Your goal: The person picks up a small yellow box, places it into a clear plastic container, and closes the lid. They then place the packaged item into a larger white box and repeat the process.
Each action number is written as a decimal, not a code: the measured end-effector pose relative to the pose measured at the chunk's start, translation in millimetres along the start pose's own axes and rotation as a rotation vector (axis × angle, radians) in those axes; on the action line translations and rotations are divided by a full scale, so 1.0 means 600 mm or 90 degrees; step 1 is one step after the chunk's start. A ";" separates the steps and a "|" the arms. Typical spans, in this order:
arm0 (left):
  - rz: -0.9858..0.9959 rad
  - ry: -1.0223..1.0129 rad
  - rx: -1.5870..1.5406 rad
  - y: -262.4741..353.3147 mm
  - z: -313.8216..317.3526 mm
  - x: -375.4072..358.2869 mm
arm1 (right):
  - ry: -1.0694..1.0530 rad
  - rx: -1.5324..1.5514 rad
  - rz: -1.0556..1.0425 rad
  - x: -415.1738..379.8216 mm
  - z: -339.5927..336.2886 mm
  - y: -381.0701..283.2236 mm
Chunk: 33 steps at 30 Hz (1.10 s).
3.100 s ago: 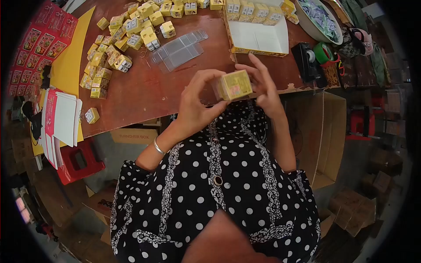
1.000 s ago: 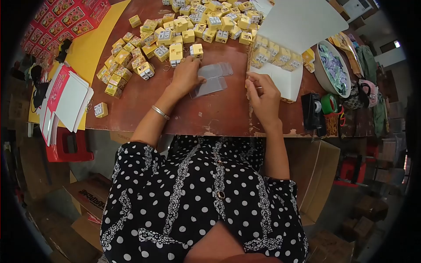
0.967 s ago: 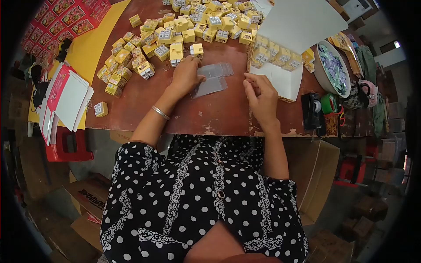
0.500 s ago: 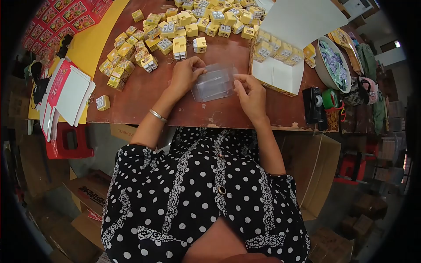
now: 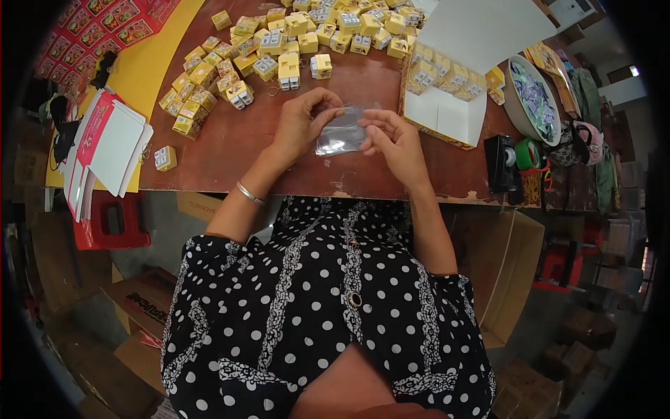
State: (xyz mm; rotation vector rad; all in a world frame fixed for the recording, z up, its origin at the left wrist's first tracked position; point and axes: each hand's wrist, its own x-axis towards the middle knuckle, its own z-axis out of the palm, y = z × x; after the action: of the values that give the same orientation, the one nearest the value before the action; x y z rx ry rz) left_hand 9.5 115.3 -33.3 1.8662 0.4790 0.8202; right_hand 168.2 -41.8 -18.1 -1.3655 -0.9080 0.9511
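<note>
Near edge of the reddish-brown wooden tabletop (image 5: 230,150): both hands raised just above it, close to its middle. The flat clear plastic sleeve (image 5: 340,131) hangs between them, its long axis running roughly left to right, so each hand sits at one short end. The left hand (image 5: 301,120) pinches the left upper edge with thumb and forefinger pressed together on the plastic; the right hand (image 5: 395,138) pinches the right edge the same way, remaining fingers curled. Neither hand is nearer; the sleeve touches both. Whether it is partly opened cannot be told.

Farther in, just beyond the left hand: two small yellow cardboard cube boxes (image 5: 304,68), standing apart from the heap of like yellow boxes (image 5: 230,59) toward the far left edge. Beyond the right hand, toward the far right corner: an open white-lined carton (image 5: 447,115) holding rows of the cubes.
</note>
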 end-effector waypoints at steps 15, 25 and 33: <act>0.143 -0.132 0.288 0.055 -0.013 -0.073 | -0.261 0.230 0.198 -0.026 -0.011 -0.027; -0.091 -0.073 -0.028 0.039 -0.020 -0.113 | 0.127 0.003 -0.061 -0.010 -0.018 -0.061; -0.128 -0.107 -0.037 0.075 -0.020 -0.144 | -0.097 0.061 0.064 0.010 0.012 -0.010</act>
State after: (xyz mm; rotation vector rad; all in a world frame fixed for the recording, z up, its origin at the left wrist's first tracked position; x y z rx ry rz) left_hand -60.4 48.1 -17.1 1.7820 0.5214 0.5336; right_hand 164.0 -33.7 -11.9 -1.2797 -0.9026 1.1730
